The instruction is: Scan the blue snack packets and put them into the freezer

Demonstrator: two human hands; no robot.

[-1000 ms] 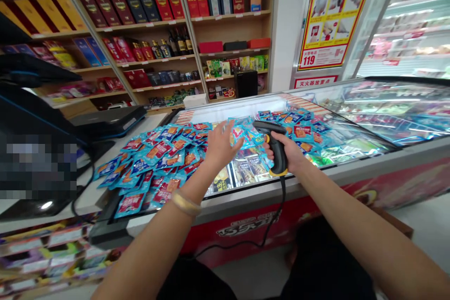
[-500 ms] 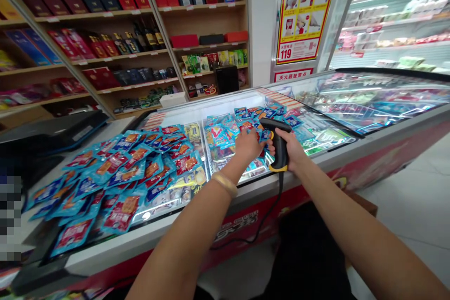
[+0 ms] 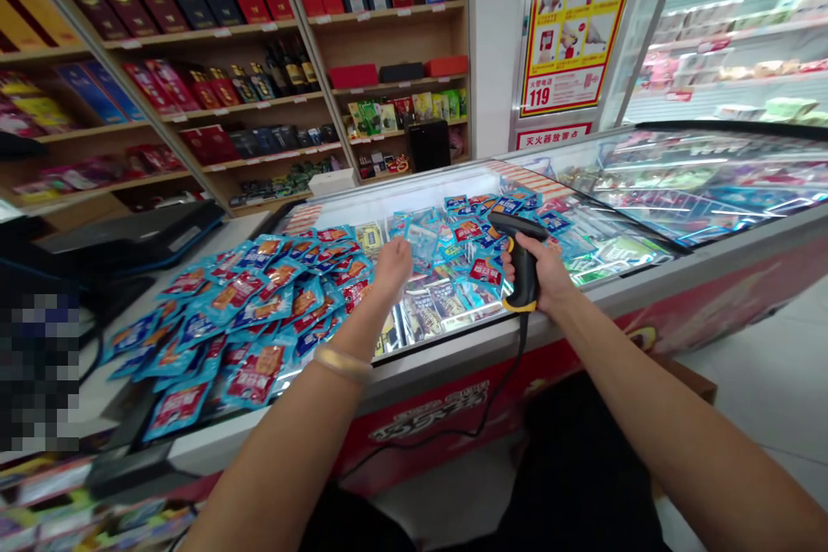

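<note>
My right hand (image 3: 547,272) is wrapped round the handle of a black and yellow barcode scanner (image 3: 521,267), its cable hanging down the front of the freezer. My left hand (image 3: 393,269), wearing a gold bangle, is closed above the freezer's glass top. A pale blue snack packet (image 3: 422,241), somewhat blurred, appears gripped at its fingertips. To its left lies a large heap of blue-edged snack packets (image 3: 259,297) with red or dark blue labels. A smaller scatter of such packets (image 3: 468,229) lies behind and left of the scanner.
The display freezer (image 3: 453,354) runs across in front of me, goods showing under its glass. A dark machine (image 3: 155,233) stands at the left. Behind are shelves (image 3: 388,17) of boxes and bottles, a red poster (image 3: 579,17) and a lit chiller (image 3: 743,43).
My left hand has moved left from the packets beside the scanner, with a packet apparently in its fingers. My right hand keeps hold of the scanner. The view has shifted slightly left.
</note>
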